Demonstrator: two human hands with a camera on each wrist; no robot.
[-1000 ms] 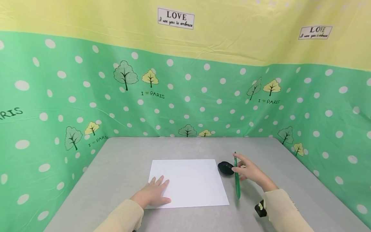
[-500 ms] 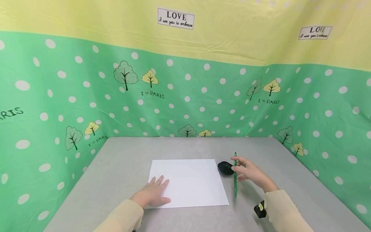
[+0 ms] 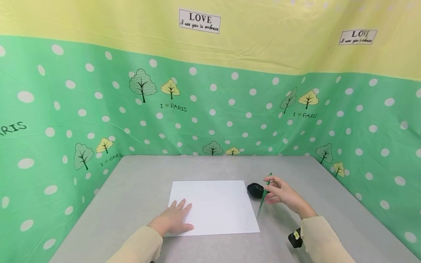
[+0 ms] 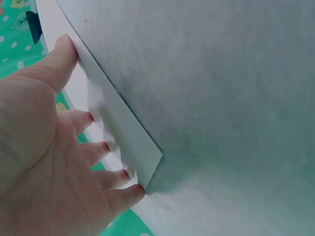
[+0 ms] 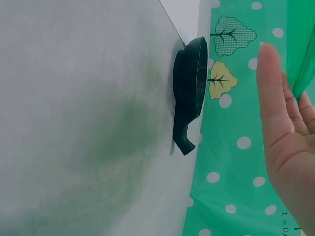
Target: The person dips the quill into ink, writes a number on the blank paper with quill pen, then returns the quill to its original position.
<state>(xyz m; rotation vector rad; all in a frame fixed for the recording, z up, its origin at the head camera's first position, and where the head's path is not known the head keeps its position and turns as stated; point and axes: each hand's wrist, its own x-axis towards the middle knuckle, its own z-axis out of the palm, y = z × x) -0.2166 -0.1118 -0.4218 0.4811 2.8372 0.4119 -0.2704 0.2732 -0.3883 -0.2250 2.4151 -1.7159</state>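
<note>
A sheet of white paper lies on the grey table. My left hand rests flat on its near left corner, fingers spread; in the left wrist view the fingertips touch the paper. At the right, above the table, my right hand holds a slim green pen-like stick between thumb and fingers. The stick slants, its lower end near the paper's right edge, and looks blurred. Just left of that hand sits a shallow black dish; the right wrist view shows its short handle.
A grey table carries everything. Green and yellow printed cloth hangs behind it and along both sides. A small black device sits at the right sleeve.
The green stick has tilted in my right hand, its lower end swinging left toward the paper. The right fingers have shifted along it. My left hand and the paper stay put.
</note>
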